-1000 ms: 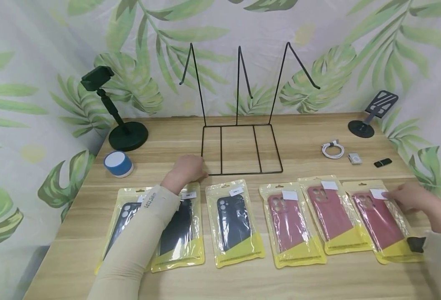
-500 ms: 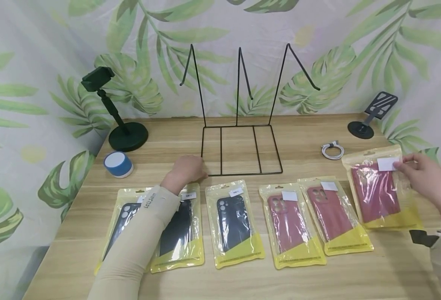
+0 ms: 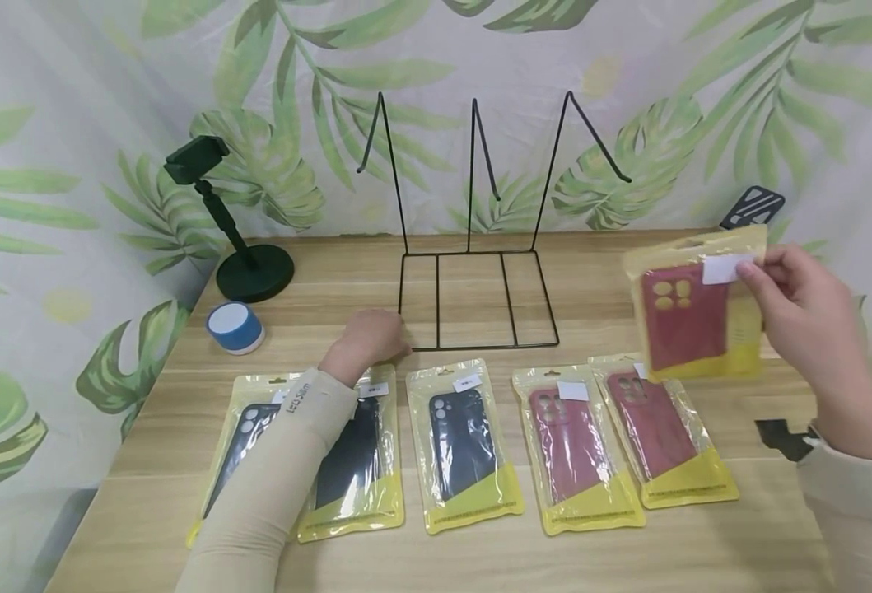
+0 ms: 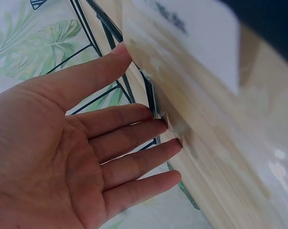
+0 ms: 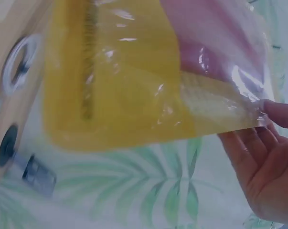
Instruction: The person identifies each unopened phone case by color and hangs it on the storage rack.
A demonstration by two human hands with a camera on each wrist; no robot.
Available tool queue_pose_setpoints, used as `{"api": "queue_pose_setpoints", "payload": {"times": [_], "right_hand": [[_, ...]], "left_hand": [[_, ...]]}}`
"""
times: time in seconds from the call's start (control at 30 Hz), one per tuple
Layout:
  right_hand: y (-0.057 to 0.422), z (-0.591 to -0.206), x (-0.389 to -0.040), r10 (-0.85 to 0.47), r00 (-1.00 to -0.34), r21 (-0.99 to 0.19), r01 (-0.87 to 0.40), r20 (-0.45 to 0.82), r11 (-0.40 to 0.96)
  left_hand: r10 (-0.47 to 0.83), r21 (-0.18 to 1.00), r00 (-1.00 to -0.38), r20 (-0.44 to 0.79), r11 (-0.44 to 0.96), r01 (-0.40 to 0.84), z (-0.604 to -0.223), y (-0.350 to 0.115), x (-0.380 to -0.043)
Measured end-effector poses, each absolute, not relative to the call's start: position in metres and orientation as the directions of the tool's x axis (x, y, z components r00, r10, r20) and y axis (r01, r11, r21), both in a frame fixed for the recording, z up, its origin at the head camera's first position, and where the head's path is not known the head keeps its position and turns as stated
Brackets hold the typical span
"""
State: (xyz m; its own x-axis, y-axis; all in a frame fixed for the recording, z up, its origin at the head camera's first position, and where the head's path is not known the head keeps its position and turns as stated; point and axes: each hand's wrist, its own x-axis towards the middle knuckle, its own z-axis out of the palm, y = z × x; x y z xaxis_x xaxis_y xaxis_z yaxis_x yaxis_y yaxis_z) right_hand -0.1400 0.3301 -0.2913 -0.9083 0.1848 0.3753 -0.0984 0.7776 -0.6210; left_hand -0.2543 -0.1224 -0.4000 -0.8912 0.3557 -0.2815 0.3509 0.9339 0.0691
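My right hand (image 3: 813, 321) pinches the upper right edge of a clear-and-yellow bag holding a red phone case (image 3: 683, 317), lifted above the table and tilted. In the right wrist view the thumb presses the bag's edge (image 5: 124, 95) against the fingers. My left hand (image 3: 367, 342) rests by the front left corner of a black wire rack (image 3: 473, 344). Its fingers look straight in the left wrist view, fingertips at the table and rack wire, holding nothing. Two bagged red cases (image 3: 569, 445) lie on the right; bagged black cases (image 3: 465, 441) lie on the left, partly under my left arm.
A dark green phone stand (image 3: 254, 272) and a blue-and-white cylinder (image 3: 235, 328) stand at the left. The rack's three hooked arms rise at the back. A black phone holder (image 3: 754, 206) is partly behind the lifted bag. A white cable coil (image 5: 22, 64) shows in the right wrist view.
My right hand has picked up the rightmost bagged red phone case and moved it up and left, toward the rack. The left hand has stayed by the rack's corner.
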Motion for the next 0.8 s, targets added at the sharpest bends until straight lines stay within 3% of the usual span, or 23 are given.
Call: {"api": "queue_pose_setpoints", "payload": {"times": [0.13, 0.27, 0.6, 0.8], "right_hand": [[0.3, -0.289, -0.157, 0.167, -0.845, -0.731, -0.32, 0.508, 0.603], [0.276, -0.285, -0.174, 0.172, -0.829, -0.78, -0.4, 0.531, 0.481], [0.258, -0.284, -0.203, 0.265, -0.889, -0.874, -0.242, 0.374, 0.422], [0.253, -0.288, -0.225, 0.273, -0.903, -0.897, -0.213, 0.332, 0.387]], "left_hand": [[0.35, 0.073, -0.893, -0.284, 0.936, 0.344, -0.401, -0.123, -0.255], [0.347, 0.07, -0.893, -0.287, 0.937, 0.342, -0.401, -0.123, -0.255], [0.345, 0.056, -0.894, -0.287, 0.937, 0.344, -0.399, -0.122, -0.254], [0.341, 0.06, -0.894, -0.292, 0.939, 0.339, -0.397, -0.122, -0.252]]}}
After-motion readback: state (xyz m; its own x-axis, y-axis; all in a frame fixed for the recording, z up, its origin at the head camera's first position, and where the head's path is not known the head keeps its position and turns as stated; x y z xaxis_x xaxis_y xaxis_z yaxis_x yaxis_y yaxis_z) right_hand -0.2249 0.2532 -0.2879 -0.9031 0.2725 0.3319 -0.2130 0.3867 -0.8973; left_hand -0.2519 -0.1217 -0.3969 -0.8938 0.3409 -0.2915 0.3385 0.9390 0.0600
